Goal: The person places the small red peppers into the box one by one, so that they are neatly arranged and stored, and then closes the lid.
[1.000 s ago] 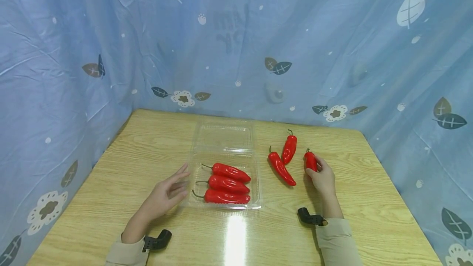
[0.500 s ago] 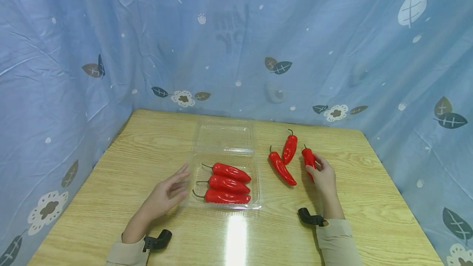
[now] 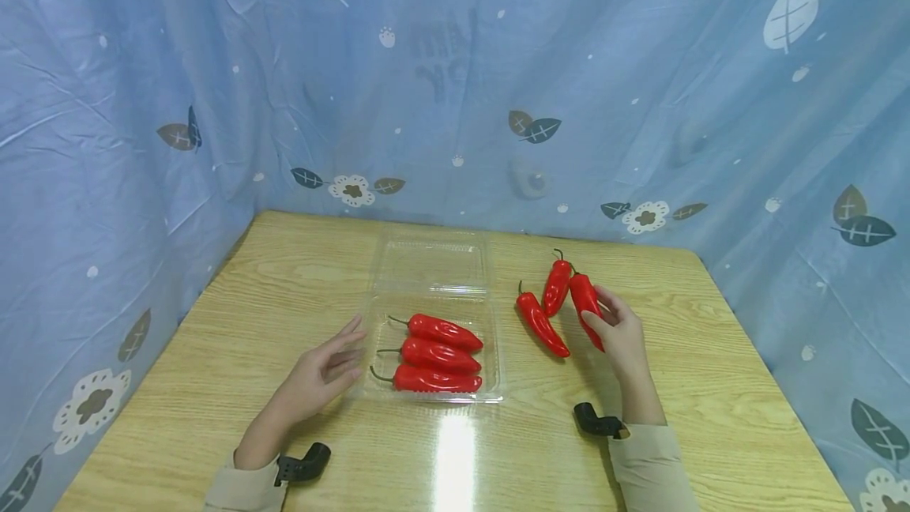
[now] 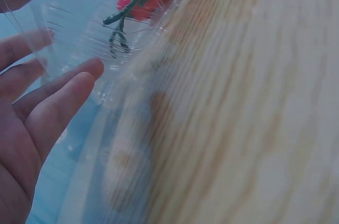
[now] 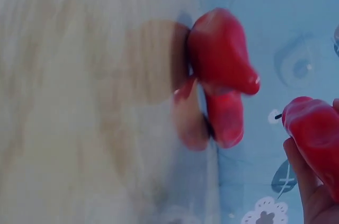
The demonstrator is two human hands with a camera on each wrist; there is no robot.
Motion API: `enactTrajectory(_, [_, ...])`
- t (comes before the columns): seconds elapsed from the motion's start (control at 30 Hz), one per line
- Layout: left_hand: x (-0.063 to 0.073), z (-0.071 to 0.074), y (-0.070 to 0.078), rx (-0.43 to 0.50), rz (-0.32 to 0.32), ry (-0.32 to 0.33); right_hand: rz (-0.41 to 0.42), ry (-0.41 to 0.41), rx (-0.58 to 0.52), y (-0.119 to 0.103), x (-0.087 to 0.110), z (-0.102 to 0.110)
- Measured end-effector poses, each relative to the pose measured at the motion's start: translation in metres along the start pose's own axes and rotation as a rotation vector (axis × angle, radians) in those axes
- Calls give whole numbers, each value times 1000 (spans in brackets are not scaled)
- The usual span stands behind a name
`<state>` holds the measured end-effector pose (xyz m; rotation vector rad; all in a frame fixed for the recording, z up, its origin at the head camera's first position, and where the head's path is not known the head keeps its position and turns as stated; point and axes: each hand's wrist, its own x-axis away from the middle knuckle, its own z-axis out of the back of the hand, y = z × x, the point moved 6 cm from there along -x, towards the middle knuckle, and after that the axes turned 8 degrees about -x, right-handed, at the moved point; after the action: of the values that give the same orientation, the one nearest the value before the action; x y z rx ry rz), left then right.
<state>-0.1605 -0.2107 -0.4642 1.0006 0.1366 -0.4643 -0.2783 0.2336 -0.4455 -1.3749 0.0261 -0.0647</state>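
Note:
My right hand (image 3: 626,336) pinches a red chili pepper (image 3: 584,297) between thumb and fingers, its stem pointing away from me. In the right wrist view that pepper (image 5: 320,136) fills the right edge. To the left of it on the table lie two more red peppers, one behind (image 3: 557,288) and one nearer (image 3: 542,325). A clear plastic clamshell box (image 3: 500,362) holds three red peppers (image 3: 439,355) side by side, stems to the left. Beside its left wall my left hand (image 3: 309,380) stays with fingers spread; in the left wrist view the fingertips (image 4: 94,68) overlap the plastic.
The box's lid (image 3: 434,261) lies folded back toward the far table edge. A blue patterned curtain (image 3: 455,101) surrounds the wooden table (image 3: 284,275) at the back and sides. Each wrist wears a black camera mount, such as the right one (image 3: 596,420).
My right hand has raised the pepper and tilted it up and left, bringing it toward the two loose ones. The left hand and the box have stayed put.

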Motion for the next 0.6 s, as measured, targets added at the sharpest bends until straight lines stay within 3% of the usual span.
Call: enactTrajectory(0.6, [0, 0, 0, -12, 5, -1, 100, -133, -83, -21, 9, -25])
